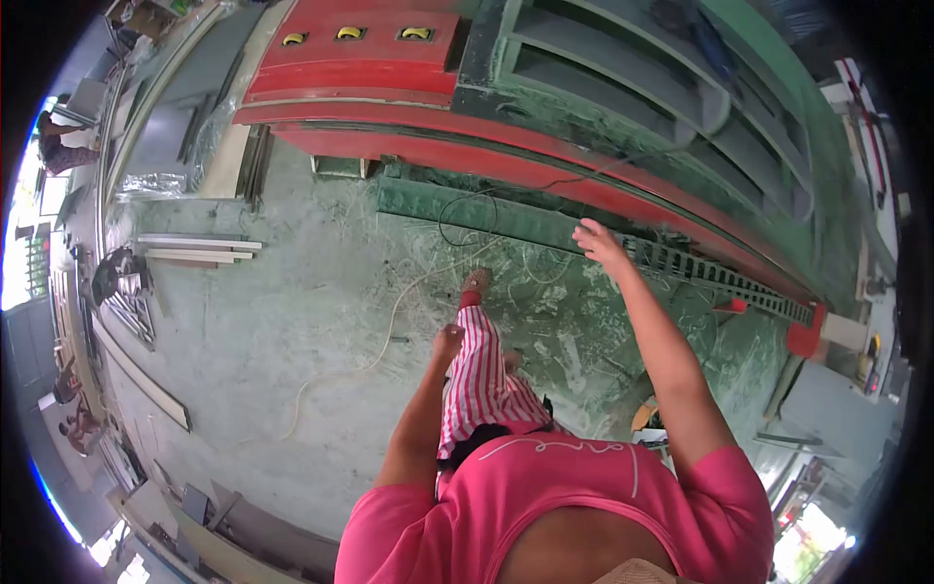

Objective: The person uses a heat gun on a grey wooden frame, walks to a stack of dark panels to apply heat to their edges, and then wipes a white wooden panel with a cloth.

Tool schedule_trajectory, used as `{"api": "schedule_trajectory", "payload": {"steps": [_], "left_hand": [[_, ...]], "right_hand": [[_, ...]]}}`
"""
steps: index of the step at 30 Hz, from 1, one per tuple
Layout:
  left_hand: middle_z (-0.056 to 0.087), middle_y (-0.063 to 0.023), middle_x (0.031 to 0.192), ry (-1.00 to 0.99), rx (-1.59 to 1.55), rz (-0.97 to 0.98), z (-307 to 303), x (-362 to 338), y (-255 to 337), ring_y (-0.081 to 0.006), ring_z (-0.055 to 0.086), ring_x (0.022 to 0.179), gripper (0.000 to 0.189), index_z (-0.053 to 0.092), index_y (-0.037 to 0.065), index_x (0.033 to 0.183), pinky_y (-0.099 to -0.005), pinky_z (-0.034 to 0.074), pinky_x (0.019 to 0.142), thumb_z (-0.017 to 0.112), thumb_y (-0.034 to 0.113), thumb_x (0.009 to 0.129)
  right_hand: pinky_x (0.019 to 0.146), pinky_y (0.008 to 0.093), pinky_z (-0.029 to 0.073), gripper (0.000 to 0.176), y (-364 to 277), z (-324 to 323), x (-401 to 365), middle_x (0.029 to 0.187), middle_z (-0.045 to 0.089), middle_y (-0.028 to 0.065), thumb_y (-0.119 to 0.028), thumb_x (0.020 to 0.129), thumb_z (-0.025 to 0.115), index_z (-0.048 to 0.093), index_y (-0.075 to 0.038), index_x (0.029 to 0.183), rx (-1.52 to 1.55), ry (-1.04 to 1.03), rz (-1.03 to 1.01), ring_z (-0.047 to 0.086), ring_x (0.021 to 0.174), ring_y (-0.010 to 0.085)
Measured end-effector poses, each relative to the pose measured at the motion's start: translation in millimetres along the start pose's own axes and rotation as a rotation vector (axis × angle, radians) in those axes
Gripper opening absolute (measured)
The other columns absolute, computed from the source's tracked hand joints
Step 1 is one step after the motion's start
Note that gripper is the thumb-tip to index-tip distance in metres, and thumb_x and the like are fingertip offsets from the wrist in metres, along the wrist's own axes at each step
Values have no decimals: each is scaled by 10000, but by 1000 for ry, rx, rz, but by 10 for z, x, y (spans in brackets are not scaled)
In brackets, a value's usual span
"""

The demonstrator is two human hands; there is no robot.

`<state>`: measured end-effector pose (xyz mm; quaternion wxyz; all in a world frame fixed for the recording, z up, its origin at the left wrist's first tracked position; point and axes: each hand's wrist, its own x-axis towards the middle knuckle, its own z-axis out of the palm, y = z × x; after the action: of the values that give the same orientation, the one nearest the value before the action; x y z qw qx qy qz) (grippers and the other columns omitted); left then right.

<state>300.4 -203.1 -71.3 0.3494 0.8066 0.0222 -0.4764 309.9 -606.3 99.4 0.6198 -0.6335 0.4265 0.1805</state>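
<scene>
My right hand (600, 243) reaches forward, empty, with its fingers stretched out. It is nearest to the lower edge of a long red machine (545, 175) and appears above a dark green beam (467, 209) on the floor. My left hand (449, 341) hangs beside my striped trouser leg (474, 360), its fingers curled closed with nothing visible in them. A thin dark cable (441, 219) loops down from the machine near my front foot (475, 282).
A pale hose (392, 326) snakes across the dusty floor. A black slatted chain track (720, 277) runs along the machine's base. Metal bars (199, 248) and stacked panels (180, 136) lie on the left. Other people (60, 146) are at the far left edge.
</scene>
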Motion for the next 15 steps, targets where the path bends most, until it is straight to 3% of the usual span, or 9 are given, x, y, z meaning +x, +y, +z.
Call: {"api": "schedule_trajectory", "payload": {"steps": [1, 3, 4, 6, 9, 11, 13, 14, 15], "left_hand": [[617, -184, 816, -4, 3, -24, 11, 182, -62, -323, 609, 716, 273, 593, 48, 897, -409, 485, 674, 529, 291, 789], [621, -170, 824, 19, -180, 399, 60, 606, -347, -270, 621, 690, 261, 585, 38, 924, -366, 494, 651, 546, 258, 790], [621, -170, 824, 14, -173, 380, -30, 583, -142, -270, 621, 690, 261, 585, 38, 924, -366, 494, 651, 546, 258, 790], [620, -175, 830, 29, -369, -50, -257, 459, 645, -252, 628, 708, 290, 572, 27, 963, -337, 495, 637, 569, 255, 783], [624, -175, 824, 76, -315, 92, -263, 853, 755, -257, 630, 712, 309, 566, 24, 985, -318, 496, 621, 563, 267, 793], [605, -155, 879, 19, -326, 59, -292, 1038, 885, -250, 617, 727, 363, 522, 32, 1062, -325, 494, 613, 575, 276, 798], [587, -135, 933, -41, -343, 36, -296, 1142, 1117, -242, 604, 742, 430, 477, 39, 1139, -332, 493, 606, 588, 285, 804], [579, -159, 985, 38, -120, 67, -296, 1161, 1272, -271, 574, 872, 489, 464, 49, 1150, -366, 466, 714, 618, 312, 767], [571, -182, 1036, 118, 105, 104, -320, 1152, 1463, -300, 543, 1002, 549, 450, 58, 1160, -401, 439, 821, 648, 339, 731]], "right_hand": [[958, 453, 307, 784, 134, -83, 437, 1267, 428, 135, -446, 787, 582, 195, -75, 1359, 132, -31, 23, 376, 1194, 309], [972, 451, 299, 809, 78, -69, 965, 1305, 383, 138, -402, 766, 628, 178, -102, 1367, 243, 88, 96, 351, 1212, 320], [978, 451, 294, 811, 52, -56, 1203, 1329, 352, 141, -387, 765, 636, 171, -118, 1371, 268, 151, 127, 335, 1223, 321], [979, 453, 296, 782, -75, 16, 1493, 1346, 322, 145, -384, 769, 634, 197, -131, 1366, 327, 197, 148, 317, 1234, 320], [972, 458, 312, 702, -118, 12, 1816, 1372, 283, 128, -400, 778, 622, 280, -144, 1335, 406, 217, 138, 298, 1244, 323], [966, 460, 326, 655, -77, 7, 1878, 1380, 275, 108, -420, 782, 612, 336, -146, 1309, 438, 192, 119, 297, 1242, 326], [906, 413, 386, 465, -68, 32, 1778, 1205, 461, 98, -466, 828, 513, 509, -104, 1120, 318, 190, 47, 434, 1128, 256], [876, 390, 416, 460, -73, 46, 1691, 1118, 553, 93, -488, 851, 464, 595, -83, 1025, 258, 191, 8, 502, 1071, 221], [802, 334, 458, 493, -195, 140, 1485, 929, 626, 83, -515, 860, 418, 629, -74, 924, 226, 184, -41, 585, 919, 183]]}}
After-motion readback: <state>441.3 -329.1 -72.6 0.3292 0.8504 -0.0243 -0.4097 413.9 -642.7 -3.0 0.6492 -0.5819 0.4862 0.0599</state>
